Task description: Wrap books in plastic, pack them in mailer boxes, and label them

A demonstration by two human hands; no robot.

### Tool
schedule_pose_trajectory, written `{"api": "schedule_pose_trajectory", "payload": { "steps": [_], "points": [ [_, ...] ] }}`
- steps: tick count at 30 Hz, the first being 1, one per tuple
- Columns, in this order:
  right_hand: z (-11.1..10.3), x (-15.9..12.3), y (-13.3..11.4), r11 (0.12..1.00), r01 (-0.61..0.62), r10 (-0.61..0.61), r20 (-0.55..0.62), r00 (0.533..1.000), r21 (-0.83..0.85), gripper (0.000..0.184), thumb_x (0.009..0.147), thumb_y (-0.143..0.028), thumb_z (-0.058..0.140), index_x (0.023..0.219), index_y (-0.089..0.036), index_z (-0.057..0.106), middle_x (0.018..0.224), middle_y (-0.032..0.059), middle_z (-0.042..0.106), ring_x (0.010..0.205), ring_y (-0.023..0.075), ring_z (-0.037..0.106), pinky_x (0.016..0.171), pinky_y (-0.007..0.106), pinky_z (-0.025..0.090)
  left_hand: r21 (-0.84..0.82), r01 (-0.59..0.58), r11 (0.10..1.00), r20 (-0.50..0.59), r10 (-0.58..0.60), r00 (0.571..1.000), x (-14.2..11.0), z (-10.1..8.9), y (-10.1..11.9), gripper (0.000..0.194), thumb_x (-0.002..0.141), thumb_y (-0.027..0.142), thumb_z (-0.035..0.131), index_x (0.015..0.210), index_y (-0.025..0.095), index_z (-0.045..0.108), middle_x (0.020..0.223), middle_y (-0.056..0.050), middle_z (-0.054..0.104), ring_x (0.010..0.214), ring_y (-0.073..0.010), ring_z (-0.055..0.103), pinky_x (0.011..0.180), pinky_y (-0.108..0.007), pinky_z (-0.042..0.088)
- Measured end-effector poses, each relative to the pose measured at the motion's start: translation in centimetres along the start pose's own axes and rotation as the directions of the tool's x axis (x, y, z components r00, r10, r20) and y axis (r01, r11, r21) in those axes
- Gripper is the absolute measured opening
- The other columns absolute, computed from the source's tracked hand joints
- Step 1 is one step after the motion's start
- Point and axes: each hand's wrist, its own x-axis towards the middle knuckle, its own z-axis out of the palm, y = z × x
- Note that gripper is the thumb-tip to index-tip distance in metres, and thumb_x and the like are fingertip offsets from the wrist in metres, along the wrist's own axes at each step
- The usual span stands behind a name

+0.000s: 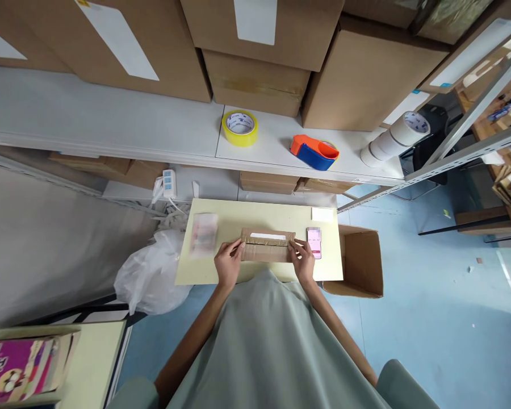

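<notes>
A small flat cardboard box (266, 253) lies on the pale yellow table (255, 213) in front of me. A strip of tape runs along its length, with a white slit or label strip above it. My left hand (229, 262) pinches the left end of the box, thumb and fingers at its edge. At the right end my right hand (302, 261) grips the other edge, fingertips near the tape's end. Just right of that hand lies a phone (314, 243) with a lit pinkish screen. A blurry clear packet (204, 233) rests on the table's left side.
On the shelf (153, 125) ahead are a yellow tape roll (239, 128), an orange and blue tape dispenser (314, 152) and stacked white rolls (395, 138). An open carton (361, 261) stands right of the table; a white plastic bag (153, 275) is at the left.
</notes>
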Motion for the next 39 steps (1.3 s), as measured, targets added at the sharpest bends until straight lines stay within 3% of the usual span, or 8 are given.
{"api": "schedule_pose_trajectory", "payload": {
  "steps": [6, 11, 19, 24, 32, 39],
  "points": [
    [0.0, -0.5, 0.0, 0.999, -0.013, 0.014, -0.034, 0.999, 0.038, 0.043, 0.105, -0.057, 0.057, 0.113, -0.026, 0.086, 0.124, 0.0127, 0.074, 0.095, 0.0239, 0.075, 0.079, 0.042, 0.07, -0.052, 0.002, 0.999, -0.021, -0.004, 1.0, 0.2, 0.3, 0.5, 0.034, 0.099, 0.049, 0.064, 0.11, 0.021, 0.08, 0.112, -0.011, 0.076, 0.1, -0.0232, 0.077, 0.09, -0.041, 0.069],
    [-0.1, 0.1, -0.5, 1.0, -0.018, 0.019, -0.052, 0.998, 0.022, 0.041, 0.105, -0.056, 0.058, 0.115, -0.027, 0.085, 0.128, 0.0128, 0.074, 0.095, 0.024, 0.075, 0.079, 0.043, 0.07, -0.019, -0.024, 1.0, 0.009, 0.024, 1.0, 0.5, -0.1, 0.9, 0.028, 0.1, 0.046, 0.065, 0.11, 0.025, 0.081, 0.115, -0.008, 0.08, 0.104, -0.0248, 0.079, 0.1, -0.046, 0.067],
    [-0.4, 1.3, 0.5, 0.999, 0.022, -0.022, 0.019, 1.0, 0.039, 0.041, 0.105, -0.055, 0.058, 0.117, -0.027, 0.085, 0.131, 0.0115, 0.073, 0.105, 0.0254, 0.076, 0.082, 0.043, 0.072, 0.001, -0.056, 0.998, 0.027, 0.056, 0.998, 0.3, 0.1, 0.7, 0.031, 0.102, 0.049, 0.062, 0.107, 0.026, 0.082, 0.113, -0.008, 0.079, 0.106, -0.0247, 0.078, 0.1, -0.046, 0.067],
    [-0.4, 1.4, 1.3, 0.999, 0.008, -0.011, 0.056, 0.998, 0.054, 0.042, 0.104, -0.058, 0.059, 0.117, -0.027, 0.085, 0.133, 0.0109, 0.073, 0.101, 0.0245, 0.078, 0.084, 0.044, 0.072, 0.032, -0.082, 0.996, 0.03, 0.081, 0.996, 0.4, 0.4, -0.1, 0.024, 0.099, 0.045, 0.068, 0.102, 0.025, 0.081, 0.124, -0.009, 0.076, 0.099, -0.0232, 0.08, 0.099, -0.045, 0.067],
    [-1.0, 2.6, 0.6, 0.997, 0.009, -0.014, 0.053, 0.998, 0.075, 0.036, 0.103, -0.053, 0.061, 0.116, -0.03, 0.085, 0.132, 0.0088, 0.074, 0.098, 0.0232, 0.077, 0.08, 0.041, 0.072, 0.003, -0.111, 0.994, 0.042, 0.111, 0.993, 1.1, 0.2, 0.1, 0.024, 0.101, 0.046, 0.066, 0.105, 0.028, 0.081, 0.122, -0.008, 0.078, 0.111, -0.0259, 0.078, 0.105, -0.048, 0.065],
    [-0.5, 2.4, 1.6, 0.994, 0.013, -0.02, 0.062, 0.998, 0.111, 0.038, 0.103, -0.053, 0.061, 0.113, -0.026, 0.086, 0.13, 0.011, 0.073, 0.097, 0.0237, 0.077, 0.077, 0.04, 0.072, 0.056, -0.124, 0.991, 0.085, 0.119, 0.989, 1.1, 0.2, -0.2, 0.026, 0.103, 0.046, 0.061, 0.102, 0.026, 0.079, 0.116, -0.008, 0.079, 0.102, -0.0251, 0.078, 0.095, -0.043, 0.067]
  ]
}}
